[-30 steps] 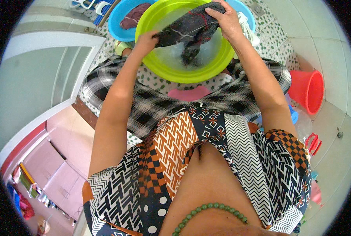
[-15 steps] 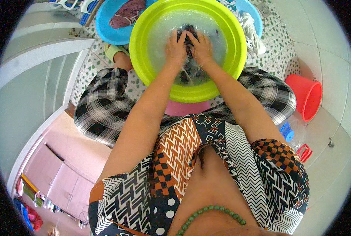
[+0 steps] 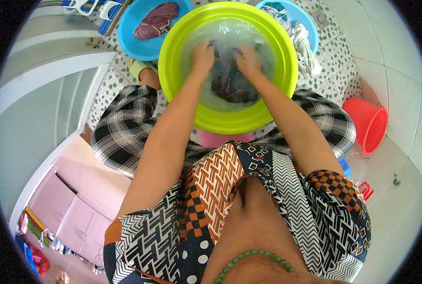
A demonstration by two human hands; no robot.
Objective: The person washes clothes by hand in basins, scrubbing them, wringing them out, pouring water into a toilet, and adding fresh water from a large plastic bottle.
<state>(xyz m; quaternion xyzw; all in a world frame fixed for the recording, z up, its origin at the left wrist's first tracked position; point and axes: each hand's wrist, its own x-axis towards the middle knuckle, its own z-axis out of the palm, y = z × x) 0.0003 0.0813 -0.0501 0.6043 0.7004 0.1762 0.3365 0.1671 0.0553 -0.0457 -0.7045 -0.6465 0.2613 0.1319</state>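
A large yellow-green basin [image 3: 230,124] of cloudy, soapy water sits between my knees. In the water spreads a dark garment [image 3: 234,85], mostly submerged; its exact kind is hidden. My left hand [image 3: 203,57] is curled closed at the garment's left side, with a bit of dark cloth showing at the fingers. On the other side my right hand [image 3: 249,60] is likewise closed on the dark cloth, fingertips at the water. The two hands are apart, with garment between them.
Behind the basin at left is a blue basin [image 3: 126,40] holding a maroon cloth [image 3: 156,21]. At far right, another blue basin [image 3: 311,28] has white cloth [image 3: 303,47] hanging over its rim. A red bucket [image 3: 362,124] lies tilted by the right wall. A pink object [image 3: 225,138] shows under the basin.
My hands have moved apart from near each other, and their fingers have curled onto the cloth. The dark garment has spread wider and nearer to me in the water.
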